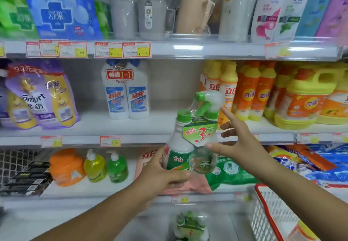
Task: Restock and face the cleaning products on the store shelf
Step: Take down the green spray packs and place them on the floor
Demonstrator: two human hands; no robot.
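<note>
Middle shelf gap (169,90) free between white bottle pair (125,90), yellow-capped bottles (228,90).

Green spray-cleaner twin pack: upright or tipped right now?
The twin pack is nearly upright: green cap and trigger sprayer on top, base gripped by the left hand, held in the air.

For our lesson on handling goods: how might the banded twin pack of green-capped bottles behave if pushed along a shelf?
The twin pack probably moves as one stiff unit: a collar binds it together. Tall, with a trigger sprayer on top, it may tip if pushed high. Its glossy plastic looks slippery.
</note>
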